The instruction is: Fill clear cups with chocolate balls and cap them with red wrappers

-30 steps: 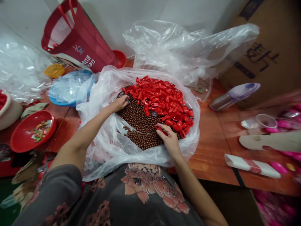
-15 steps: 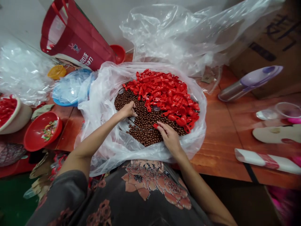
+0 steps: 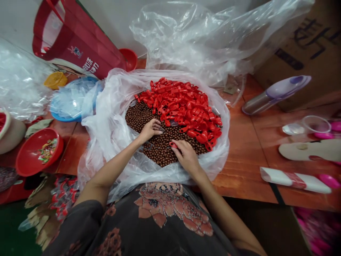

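Observation:
A heap of small brown balls lies inside a wide round container lined with a translucent white plastic bag. Many small red plastic pieces, spoon-like with a hole at one end, are piled over the far and right part of the balls. My left hand is low over the balls, its fingers curled together; what they hold, if anything, is too small to make out. Between the thumb and fingers of my right hand, one red plastic piece is pinched just above the balls.
At left stand a red bowl with colourful bits, a blue basin of clear plastic pieces and a maroon bag. Clear plastic sheeting rises behind. On the right are a steel-and-lilac flask, a cardboard box and a white roll.
My left hand has shifted slightly right, toward the red pile, and its fingers have turned. My right hand keeps its red plastic piece over the balls. The whole view has shifted a little.

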Available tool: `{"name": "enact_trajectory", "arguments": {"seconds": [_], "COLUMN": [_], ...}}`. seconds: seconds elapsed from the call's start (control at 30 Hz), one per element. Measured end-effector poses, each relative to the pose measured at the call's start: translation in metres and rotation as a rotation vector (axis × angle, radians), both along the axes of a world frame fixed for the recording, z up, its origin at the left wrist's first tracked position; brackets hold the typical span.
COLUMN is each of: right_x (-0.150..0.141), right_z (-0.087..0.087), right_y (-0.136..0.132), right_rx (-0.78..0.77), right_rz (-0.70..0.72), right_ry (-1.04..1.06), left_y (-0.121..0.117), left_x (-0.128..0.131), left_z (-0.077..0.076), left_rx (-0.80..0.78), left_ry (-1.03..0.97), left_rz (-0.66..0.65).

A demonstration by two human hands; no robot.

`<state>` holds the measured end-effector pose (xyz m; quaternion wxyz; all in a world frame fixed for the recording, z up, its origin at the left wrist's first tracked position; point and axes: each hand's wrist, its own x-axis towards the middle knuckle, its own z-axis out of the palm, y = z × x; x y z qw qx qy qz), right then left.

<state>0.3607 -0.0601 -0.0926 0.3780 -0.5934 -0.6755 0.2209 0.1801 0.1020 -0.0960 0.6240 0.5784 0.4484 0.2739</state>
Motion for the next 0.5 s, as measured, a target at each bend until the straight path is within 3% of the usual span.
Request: {"name": "enact_trajectory", "arguments": {"seconds": [0.17, 0.33, 0.5], "right_x": [0.0, 0.004, 0.003], "right_z": [0.007, 0.012, 0.025], "right_y": [-0.003, -0.005, 0.009], "right_rx": [-0.002, -0.08, -0.103], "right_rz": [-0.076, -0.206, -0.141], "right_ry": [0.104, 0.259, 0.532], "left_y": [-0.006, -0.029, -0.058], "left_x": [0.008, 0.004, -0.002], "left_z": [0.003, 0.029, 0.053], "left_rx": [-0.004, 0.018, -0.09], "left_ry": [-0.13, -0.331, -0.436], "left_rz": [0.11, 0.174, 0.179]}}
